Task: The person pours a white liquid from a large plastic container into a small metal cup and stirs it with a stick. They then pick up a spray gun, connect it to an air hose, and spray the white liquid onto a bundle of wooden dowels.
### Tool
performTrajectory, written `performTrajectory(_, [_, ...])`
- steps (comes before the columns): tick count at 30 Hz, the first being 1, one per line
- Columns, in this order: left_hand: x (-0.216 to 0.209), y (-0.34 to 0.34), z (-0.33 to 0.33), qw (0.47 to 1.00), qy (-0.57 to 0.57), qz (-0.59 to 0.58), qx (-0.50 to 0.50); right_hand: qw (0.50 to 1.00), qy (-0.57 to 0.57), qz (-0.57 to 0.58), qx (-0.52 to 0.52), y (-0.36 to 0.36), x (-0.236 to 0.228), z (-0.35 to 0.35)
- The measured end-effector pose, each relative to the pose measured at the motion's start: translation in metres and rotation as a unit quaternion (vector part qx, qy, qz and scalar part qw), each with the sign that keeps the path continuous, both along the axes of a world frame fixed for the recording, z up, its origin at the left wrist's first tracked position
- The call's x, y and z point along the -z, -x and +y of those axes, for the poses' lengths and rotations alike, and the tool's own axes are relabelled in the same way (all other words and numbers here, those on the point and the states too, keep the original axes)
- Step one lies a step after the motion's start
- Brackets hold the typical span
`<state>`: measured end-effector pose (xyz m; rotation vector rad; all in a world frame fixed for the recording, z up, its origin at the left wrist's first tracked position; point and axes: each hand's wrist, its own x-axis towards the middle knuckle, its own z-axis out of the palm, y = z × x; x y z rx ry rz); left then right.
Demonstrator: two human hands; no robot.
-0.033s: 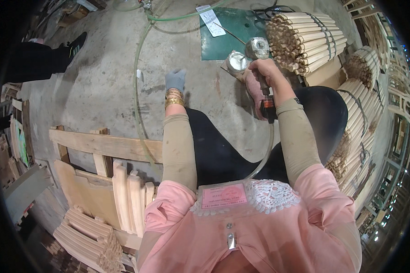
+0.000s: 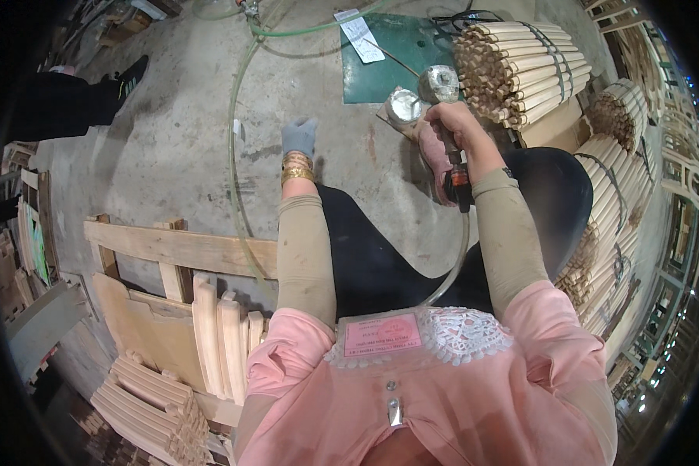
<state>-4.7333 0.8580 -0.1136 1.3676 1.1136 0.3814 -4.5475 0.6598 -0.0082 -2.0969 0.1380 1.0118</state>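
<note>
My right hand (image 2: 457,124) is wrapped round the handle of a pistol-grip air tool (image 2: 440,84). The tool has a worn grey head, a thin rod pointing forward and an orange collar near the hose end. Close beside its head stands a small round can (image 2: 404,106), pale on top. My left hand (image 2: 299,137), in a grey glove, is held over the concrete floor beyond my left knee. Its fingers look curled in; whatever they may hold is hidden. A pink shoe (image 2: 432,155) shows partly behind the tool's handle.
A strapped bundle of wooden sticks (image 2: 536,70) lies at far right, with more bundles (image 2: 617,194) along that side. A green board (image 2: 365,81) carries a paper slip (image 2: 359,37). An air hose (image 2: 233,155) crosses the floor. Wooden pieces (image 2: 147,412) fill a pallet (image 2: 171,245) at left. Another person's leg (image 2: 62,105) extends in.
</note>
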Motion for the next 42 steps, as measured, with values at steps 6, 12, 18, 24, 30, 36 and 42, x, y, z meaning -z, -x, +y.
performTrajectory(6, [0.006,-0.004,0.001,0.998,-0.040,0.034,0.022,0.997,-0.035,0.072,-0.015,0.004,-0.001,-0.004])
performTrajectory(12, [0.013,-0.003,0.002,0.998,-0.057,0.023,0.003,0.989,-0.067,0.125,0.034,0.007,-0.001,-0.001])
performTrajectory(18, [0.010,0.006,0.011,0.996,-0.072,0.028,0.034,0.990,-0.093,0.106,0.027,0.012,0.000,0.007])
performTrajectory(24, [0.012,-0.002,0.006,0.997,-0.062,0.029,0.030,0.996,-0.075,0.008,0.041,0.008,0.000,0.002])
performTrajectory(30, [0.022,-0.002,0.005,0.995,-0.073,0.030,0.056,1.000,-0.008,0.007,0.008,0.004,-0.007,-0.001])
performTrajectory(36, [0.021,0.000,0.010,0.997,-0.066,0.007,0.031,0.994,-0.051,0.099,0.019,0.000,-0.014,-0.007])
performTrajectory(42, [0.013,-0.002,0.003,0.998,-0.044,0.003,0.037,0.980,-0.100,0.163,0.063,0.006,-0.007,-0.011])
